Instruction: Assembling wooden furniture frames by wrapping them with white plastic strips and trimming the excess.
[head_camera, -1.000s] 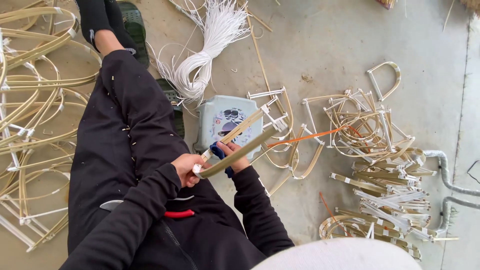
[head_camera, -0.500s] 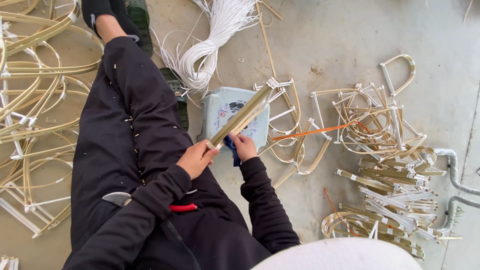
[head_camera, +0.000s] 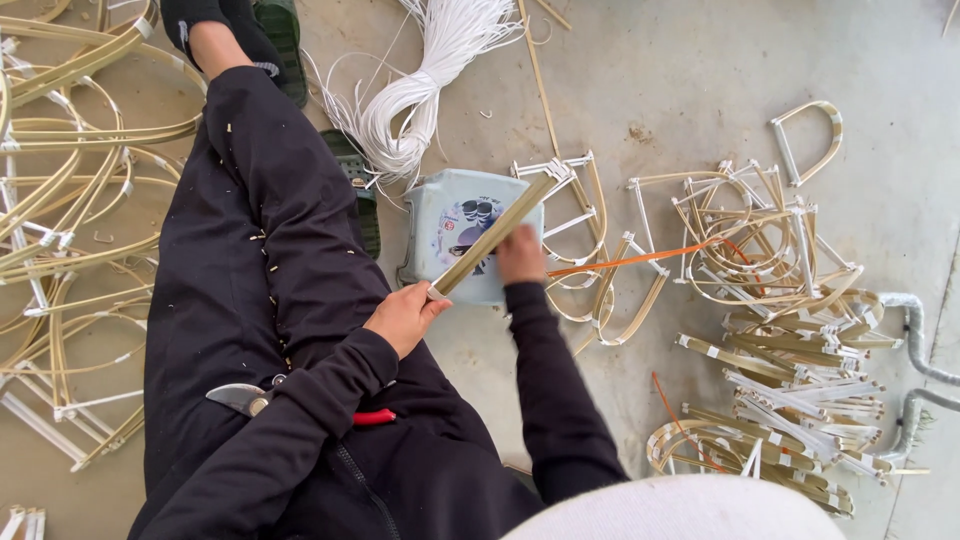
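Note:
I sit on the floor with my legs in black trousers stretched out ahead. My left hand grips the near end of a flat bundle of pale cane strips. The bundle slants up and to the right across a small light-blue plastic stool. My right hand is closed on the strips farther along, over the stool's right side. An orange strip runs from near that hand toward the right. Shears with red handles lie on my lap.
A hank of white cord lies beyond the stool. Bent cane frames bound with white tape are piled at the right, and large cane hoops cover the floor at the left. A grey hose curves along the right edge.
My right hand has slid outward along the strips, away from my left hand, and now sits over the stool. The strip bundle has dropped lower, onto the stool.

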